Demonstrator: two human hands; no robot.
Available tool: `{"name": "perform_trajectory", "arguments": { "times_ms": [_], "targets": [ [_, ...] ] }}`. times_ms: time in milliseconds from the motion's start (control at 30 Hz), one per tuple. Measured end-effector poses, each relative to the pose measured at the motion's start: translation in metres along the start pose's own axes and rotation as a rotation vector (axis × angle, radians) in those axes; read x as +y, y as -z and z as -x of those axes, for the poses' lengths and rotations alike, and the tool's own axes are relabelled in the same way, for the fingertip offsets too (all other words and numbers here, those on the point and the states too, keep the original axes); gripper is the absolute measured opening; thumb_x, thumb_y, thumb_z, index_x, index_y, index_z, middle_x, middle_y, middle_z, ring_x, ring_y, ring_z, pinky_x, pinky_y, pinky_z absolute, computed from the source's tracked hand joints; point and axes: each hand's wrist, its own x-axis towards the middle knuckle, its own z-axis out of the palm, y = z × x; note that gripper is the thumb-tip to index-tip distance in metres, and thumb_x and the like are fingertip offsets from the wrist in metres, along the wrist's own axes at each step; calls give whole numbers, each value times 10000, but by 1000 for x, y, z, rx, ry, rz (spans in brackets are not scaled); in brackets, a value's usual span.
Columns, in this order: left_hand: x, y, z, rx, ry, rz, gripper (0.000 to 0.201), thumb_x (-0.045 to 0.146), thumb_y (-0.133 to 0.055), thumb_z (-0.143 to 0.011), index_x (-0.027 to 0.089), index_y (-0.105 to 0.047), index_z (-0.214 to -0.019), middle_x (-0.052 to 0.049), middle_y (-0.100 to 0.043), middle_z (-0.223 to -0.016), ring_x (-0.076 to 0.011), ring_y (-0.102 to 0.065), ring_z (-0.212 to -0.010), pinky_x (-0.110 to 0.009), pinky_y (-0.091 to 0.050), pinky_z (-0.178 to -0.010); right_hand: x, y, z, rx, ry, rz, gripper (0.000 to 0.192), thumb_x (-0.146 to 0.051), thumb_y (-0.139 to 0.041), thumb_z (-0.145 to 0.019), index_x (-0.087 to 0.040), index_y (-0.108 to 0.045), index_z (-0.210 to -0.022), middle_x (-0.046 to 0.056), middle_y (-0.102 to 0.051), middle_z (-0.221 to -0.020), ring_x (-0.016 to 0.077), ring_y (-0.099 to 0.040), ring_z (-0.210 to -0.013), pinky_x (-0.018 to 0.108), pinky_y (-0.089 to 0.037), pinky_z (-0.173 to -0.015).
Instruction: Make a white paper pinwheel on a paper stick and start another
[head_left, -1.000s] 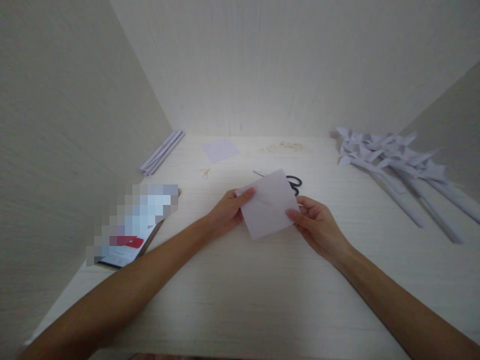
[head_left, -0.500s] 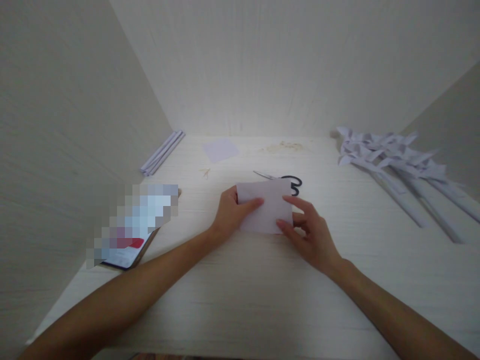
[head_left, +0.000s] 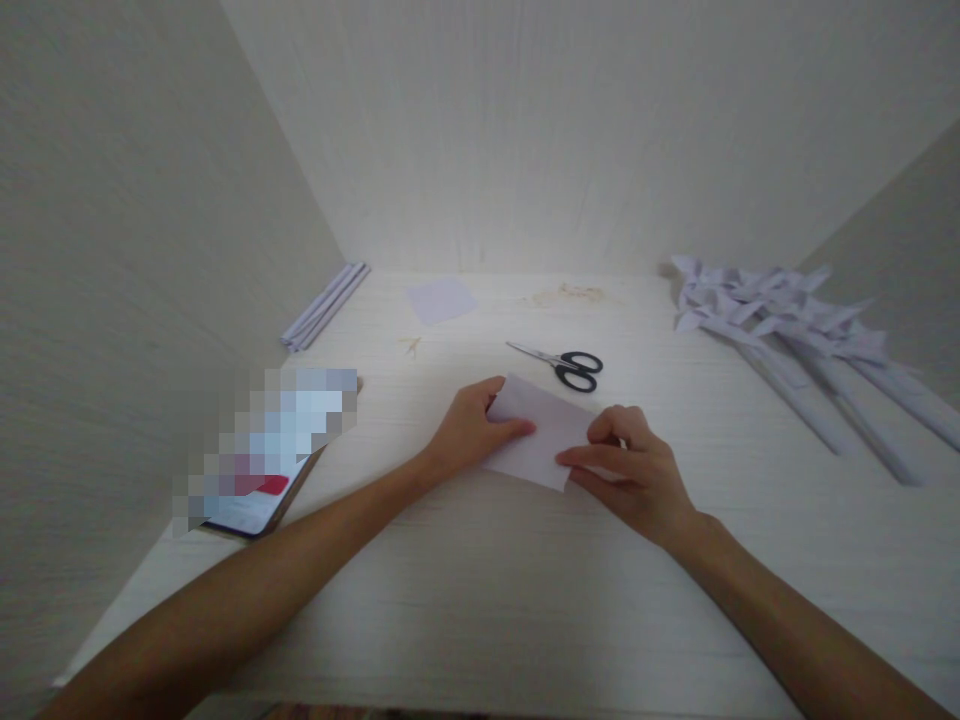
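While flat on table (head_left: pixel 465 600) | folded paper (head_left: pixel 541 435) | left hand (head_left: pixel 469 430), right hand (head_left: pixel 637 475) fingers pinching it

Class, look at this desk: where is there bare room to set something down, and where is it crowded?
Bare: the table between the forearms, and between scissors and paper pinwheels. Crowded: the middle, where left hand and right hand press folded paper; the phone fills the left edge.

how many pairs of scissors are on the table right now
1. The scissors lie flat on the table just beyond the folded paper that both hands press down. None other shows.
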Motion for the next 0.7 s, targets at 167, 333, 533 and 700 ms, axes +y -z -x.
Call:
{"name": "perform_trajectory", "arguments": {
  "times_ms": [167, 333, 533, 700],
  "targets": [
    [2, -2, 3, -187, -8, -45, 245, 283, -630, -579, 130, -586, -766, -13, -599, -688, -139, -532, -611, -226, -402, -527, 0, -2, -3, 16, -138, -134, 66, -249, -592, -721, -232, -619, -664, 48, -514, -847, 182, -496, -811, 341, -422, -689],
    [6, -4, 6, -258, 13, -56, 259, 305, -614, -596, 129, -592, -785, -24, -609, -688, -147, -534, -607, -230, -400, -509, 5, -3, -4, -85, -167, -268, 50, -231, -564, -750, -223, -611, -733, 54, -557, -919, 176, -529, -867, 335, -436, -730],
    [8, 0, 1, -179, -3, -32, 183, 259, -602, -611, 135, -600, -744, -20, -615, -701, -144, -541, -634, -235, -415, -548, 8, 5, -3, -307, 203, -196, 271, -212, -449, -814, -211, -564, -1060, 67, -621, -1025, 195, -515, -978, 377, -396, -840],
    [4, 1, -3, -139, 44, 6, 190, 263, -613, -601, 131, -587, -735, -24, -618, -680, -147, -550, -620, -244, -426, -543, 5, 4, -4, -381, 328, -107, 246, -196, -427, -827, -157, -589, -1008, 74, -643, -1008, 192, -528, -989, 351, -415, -837]
  ]
}}
